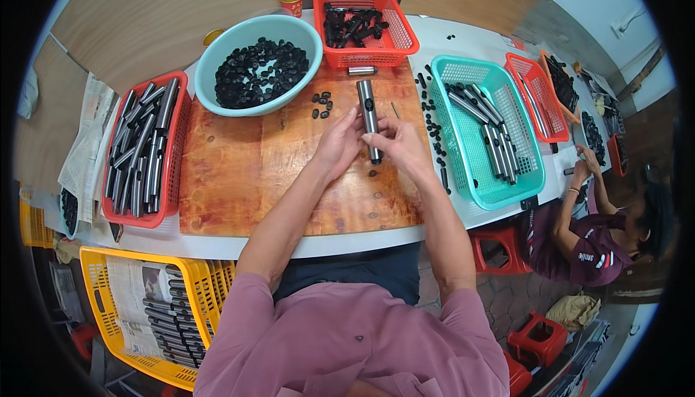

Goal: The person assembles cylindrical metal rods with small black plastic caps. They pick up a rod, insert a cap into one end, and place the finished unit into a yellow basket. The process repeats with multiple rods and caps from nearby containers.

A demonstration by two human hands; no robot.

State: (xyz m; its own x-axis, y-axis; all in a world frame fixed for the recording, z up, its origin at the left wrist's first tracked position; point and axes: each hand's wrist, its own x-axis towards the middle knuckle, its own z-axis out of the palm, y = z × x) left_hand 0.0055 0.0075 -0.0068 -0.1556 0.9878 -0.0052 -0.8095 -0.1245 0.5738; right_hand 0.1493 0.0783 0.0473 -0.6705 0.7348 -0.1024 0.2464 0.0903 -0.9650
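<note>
Above the middle of a wooden board, a shiny metal tube with a black fitting on its side is held nearly upright between both hands. My left hand is closed about the tube's left side. From the right, my right hand grips its lower part, thumb laid across the front. Just left of the tube, several small black plastic pieces lie on the board. A short metal tube lies beyond, by the red basket. A thin pin rests right of the held tube.
A pale blue bowl holds many black pieces. Red baskets hold tubes and black parts. At right stands a green basket with tubes; below left, a yellow crate. A co-worker works at far right, near red stools.
</note>
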